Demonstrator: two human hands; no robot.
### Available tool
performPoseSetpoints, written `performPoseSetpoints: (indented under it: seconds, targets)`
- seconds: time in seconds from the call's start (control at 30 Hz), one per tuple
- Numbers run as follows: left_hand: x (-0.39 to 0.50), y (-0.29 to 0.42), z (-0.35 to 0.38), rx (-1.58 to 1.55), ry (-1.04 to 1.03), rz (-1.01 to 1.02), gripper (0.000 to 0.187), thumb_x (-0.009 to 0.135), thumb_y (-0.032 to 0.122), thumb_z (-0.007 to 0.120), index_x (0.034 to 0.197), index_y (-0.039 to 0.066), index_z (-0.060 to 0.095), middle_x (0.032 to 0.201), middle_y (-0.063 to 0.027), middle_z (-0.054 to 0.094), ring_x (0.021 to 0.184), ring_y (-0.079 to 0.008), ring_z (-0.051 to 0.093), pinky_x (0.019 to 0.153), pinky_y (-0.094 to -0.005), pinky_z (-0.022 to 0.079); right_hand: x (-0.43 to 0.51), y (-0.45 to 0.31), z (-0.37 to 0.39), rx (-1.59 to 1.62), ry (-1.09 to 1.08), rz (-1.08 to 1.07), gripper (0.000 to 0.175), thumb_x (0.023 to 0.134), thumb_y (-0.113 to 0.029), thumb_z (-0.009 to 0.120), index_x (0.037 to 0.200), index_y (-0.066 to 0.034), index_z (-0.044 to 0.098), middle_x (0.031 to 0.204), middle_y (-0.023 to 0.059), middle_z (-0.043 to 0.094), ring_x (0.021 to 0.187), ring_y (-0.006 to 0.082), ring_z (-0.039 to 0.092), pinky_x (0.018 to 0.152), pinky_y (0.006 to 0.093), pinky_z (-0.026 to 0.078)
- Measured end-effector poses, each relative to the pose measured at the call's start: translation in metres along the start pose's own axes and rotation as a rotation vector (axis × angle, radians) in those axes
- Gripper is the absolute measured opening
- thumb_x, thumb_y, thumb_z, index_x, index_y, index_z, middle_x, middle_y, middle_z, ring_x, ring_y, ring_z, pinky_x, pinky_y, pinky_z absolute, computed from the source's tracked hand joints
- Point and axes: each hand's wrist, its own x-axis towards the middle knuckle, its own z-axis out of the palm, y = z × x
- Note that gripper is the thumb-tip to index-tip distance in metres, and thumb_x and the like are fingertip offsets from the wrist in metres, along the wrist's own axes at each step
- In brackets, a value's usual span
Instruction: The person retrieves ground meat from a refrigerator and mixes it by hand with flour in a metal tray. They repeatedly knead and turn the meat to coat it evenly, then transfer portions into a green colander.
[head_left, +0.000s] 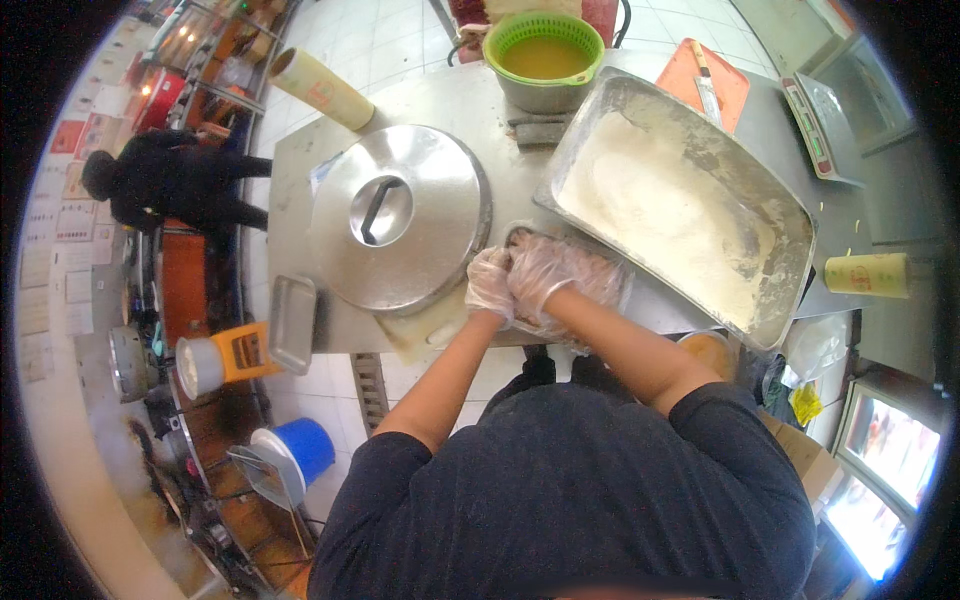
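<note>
My left hand (491, 279) and my right hand (536, 276) both wear clear plastic gloves and are close together at the table's near side. The left one is curled, beside a plastic-lined tray of what looks like raw meat (600, 268). My right hand bends over the left end of this tray, its fingers at the contents. What either palm holds is hidden. Right behind the tray stands a large metal pan (799, 232) of white flour (645, 195). Left of my hands lies a round steel lid (439, 172) with a black handle.
A green colander (491, 56) with yellowish liquid sits in a metal pot at the back. A knife (707, 94) rests on an orange board (739, 94). A scale (825, 127), plastic-film rolls (330, 94) and a small metal tray (292, 322) surround the work area. Another person (172, 180) stands at left.
</note>
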Motion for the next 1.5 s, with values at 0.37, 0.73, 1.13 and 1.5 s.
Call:
performPoseSetpoints:
  seconds: [0.37,0.73,1.13,1.5]
  targets:
    - [0.011,-0.007,-0.006,-0.19,-0.082,-0.23,0.027,0.087,0.029,0.066,0.09,0.003,0.072,0.095,-0.0158,0.07,0.092,-0.0369,0.064,0.087,-0.0433,0.05,-0.049,-0.009,-0.042,0.282,0.021,-0.155,0.025,0.081,-0.027,0.066,0.1,-0.0121,0.074,0.125,0.0127,0.065,0.118,0.033,0.059,0.102,0.0461,0.047]
    - [0.001,0.011,-0.069,0.396,-0.601,0.614,0.017,0.073,0.029,0.069,0.074,0.012,0.07,0.085,-0.0057,0.069,0.078,-0.0308,0.064,0.079,-0.0474,0.049,-0.035,0.009,-0.049,0.317,-0.22,-0.351,0.033,0.083,-0.037,0.068,0.107,-0.0145,0.071,0.107,0.0101,0.069,0.097,0.0316,0.067,0.086,0.0428,0.054]
    - [0.032,0.003,-0.082,0.58,-0.574,0.714,0.025,0.089,0.04,0.058,0.099,0.021,0.071,0.078,-0.0073,0.065,0.076,-0.0274,0.063,0.073,-0.0447,0.045,-0.09,0.053,-0.078,0.274,-0.222,-0.324,0.035,0.093,-0.037,0.058,0.108,-0.0095,0.072,0.117,0.0147,0.068,0.101,0.032,0.068,0.092,0.0423,0.053]
    - [0.012,0.001,-0.054,0.49,-0.815,0.406,0.025,0.09,0.029,0.058,0.094,0.011,0.074,0.093,-0.0159,0.072,0.093,-0.0331,0.069,0.084,-0.045,0.054,-0.067,-0.011,-0.061,0.18,-0.505,0.199,0.039,0.101,-0.035,0.048,0.115,-0.0066,0.072,0.128,0.0203,0.066,0.117,0.0334,0.064,0.106,0.0443,0.047]
